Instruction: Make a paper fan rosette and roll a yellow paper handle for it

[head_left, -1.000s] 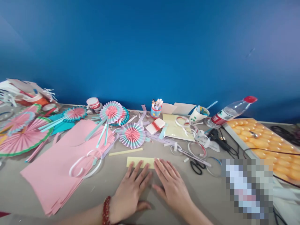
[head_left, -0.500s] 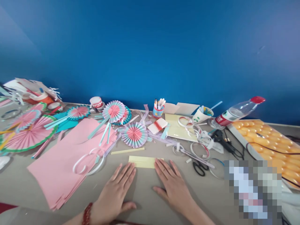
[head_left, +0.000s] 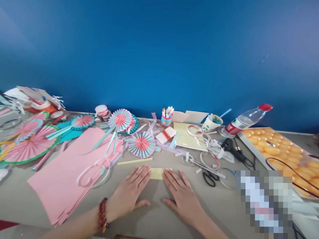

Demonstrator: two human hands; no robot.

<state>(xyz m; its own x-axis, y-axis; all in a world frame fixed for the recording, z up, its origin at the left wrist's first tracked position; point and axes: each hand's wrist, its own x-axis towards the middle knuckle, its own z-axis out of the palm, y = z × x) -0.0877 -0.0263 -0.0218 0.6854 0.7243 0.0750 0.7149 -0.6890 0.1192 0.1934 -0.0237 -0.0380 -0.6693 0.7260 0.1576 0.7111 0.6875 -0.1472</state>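
A small pale yellow paper piece (head_left: 156,173) lies flat on the grey table in front of me. My left hand (head_left: 131,189), with a red beaded bracelet at the wrist, lies palm down with its fingers over the paper's left part. On the right end of the paper rest the fingertips of my right hand (head_left: 180,192), also palm down with the thumb apart. Both hands are open, and parts of the paper are hidden under them. Just beyond it lies a narrow yellow paper strip (head_left: 135,161).
Pink paper sheets (head_left: 62,176) with a white curled strip on top lie left. Behind are pleated paper rosettes (head_left: 142,145) and a pencil cup (head_left: 166,119). To the right are scissors (head_left: 210,178), a glue gun (head_left: 233,149), a plastic bottle (head_left: 245,121) and a box (head_left: 276,146).
My left hand has slid right and now covers the left part of the yellow paper. My right hand is nearly still. The view has shifted slightly.
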